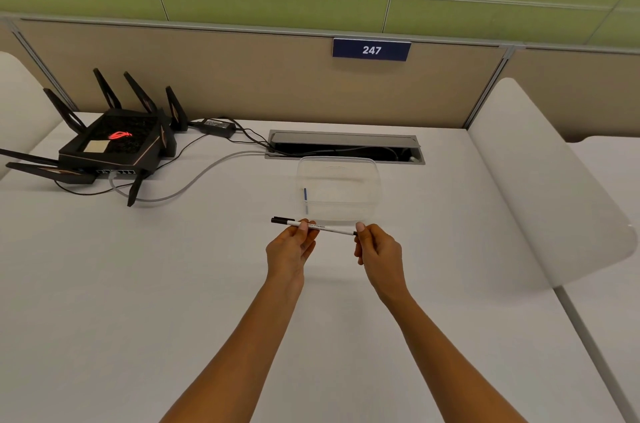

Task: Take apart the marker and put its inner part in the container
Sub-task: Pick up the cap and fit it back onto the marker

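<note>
A thin white marker (332, 229) with a black cap at its left end is held level above the white desk. My left hand (291, 249) pinches its barrel just right of the cap. My right hand (379, 249) grips the black right end with thumb and fingers. Just behind the marker stands a clear plastic container (337, 192), open on top, with a blue strip on its left wall. The marker is in one piece.
A black router (114, 142) with several antennas sits at the back left, cables trailing to an open cable slot (346, 147) behind the container. A white side divider (540, 187) rises on the right. A beige partition closes the back.
</note>
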